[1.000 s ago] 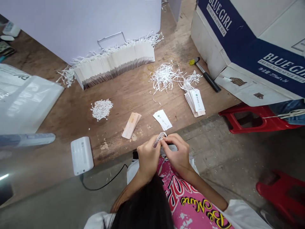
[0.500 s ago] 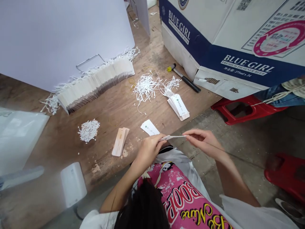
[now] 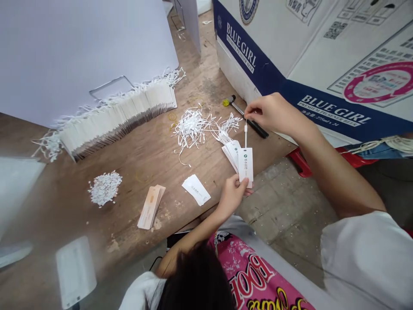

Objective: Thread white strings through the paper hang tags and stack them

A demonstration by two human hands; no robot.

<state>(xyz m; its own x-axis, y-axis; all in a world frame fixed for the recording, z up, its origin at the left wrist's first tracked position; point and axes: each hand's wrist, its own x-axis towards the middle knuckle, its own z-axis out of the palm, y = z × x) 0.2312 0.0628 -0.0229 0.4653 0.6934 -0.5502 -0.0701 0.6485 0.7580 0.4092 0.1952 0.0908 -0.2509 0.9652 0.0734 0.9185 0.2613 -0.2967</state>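
My left hand (image 3: 232,193) pinches the lower end of a white hang tag (image 3: 246,161) at the table's front edge. From the tag's top a white string (image 3: 245,135) runs straight up, and my right hand (image 3: 263,113) has its upper end between thumb and fingertips. Just behind the tag lies a stack of strung tags (image 3: 230,154), partly covered by it. Beyond that sits a tangled heap of white strings (image 3: 193,126). To the left are a small fan of white tags (image 3: 196,189) and a stack of beige tags (image 3: 151,206).
A hammer (image 3: 247,117) lies beside a large beer carton (image 3: 258,64) at the right. A long row of strung tags (image 3: 119,116) stands against a pale panel (image 3: 84,47). A pile of small white bits (image 3: 105,188) is at the left. Red stools are on the floor.
Both hands have moved away from my lap toward the strung stack. My right hand has risen and now draws a string up from the tag. The view has shifted slightly.
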